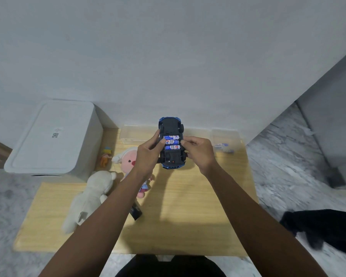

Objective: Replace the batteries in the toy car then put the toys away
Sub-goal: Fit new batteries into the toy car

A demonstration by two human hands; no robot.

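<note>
A blue toy car (pixel 171 126) is held upside down above the wooden table (pixel 188 206), its black underside facing me. Its battery bay is uncovered, and three blue-and-white batteries (pixel 172 142) lie side by side in it. My left hand (pixel 148 154) grips the car's left side, with the thumb on the batteries. On the car's right side, my right hand (pixel 198 151) holds it while its fingertips pinch at the right ends of the batteries. A black battery cover (pixel 135 211) lies on the table under my left forearm.
A white lidded bin (pixel 52 136) stands at the back left. A white plush (pixel 90 196), a pink plush (pixel 128 160) and a small orange figure (pixel 105 156) lie left of centre. One clear box (pixel 134 134) is behind the car; another clear container (pixel 226 142) holds batteries at right.
</note>
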